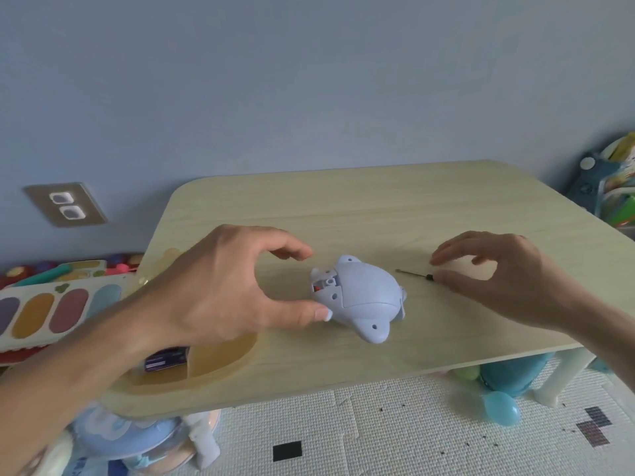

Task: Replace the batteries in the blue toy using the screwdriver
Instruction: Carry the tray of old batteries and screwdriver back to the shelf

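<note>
- The left hand was held wide in a C shape, with the fingers curved and the thumb well apart from the index finger. It gripped nothing.
- The left thumb tip lay against the near-left edge of the blue toy. The index finger hovered above the toy's far-left side without contact.
- The blue toy lay on the table between the two hands, just right of the left thumb. Its battery compartment was uncovered, facing the left hand.
- The right hand was arched, with a clear gap between the fingers and the thumb, and was not clamped on anything.
- The screwdriver lay flat on the table. Its thin shaft pointed from the right thumb toward the toy, and its black collar was at the thumb tip. Contact between them could not be determined, and the handle was hidden.
- Bare table surface extended beyond both hands to the far edge, and the near edge ran below the wrists.
- A purple battery pack lay in a yellow tray under the left wrist.
- The table was pale wood-grain with rounded corners. A blue wall carried an outlet plate beyond the left hand, and a white textured floor mat lay below.
</note>
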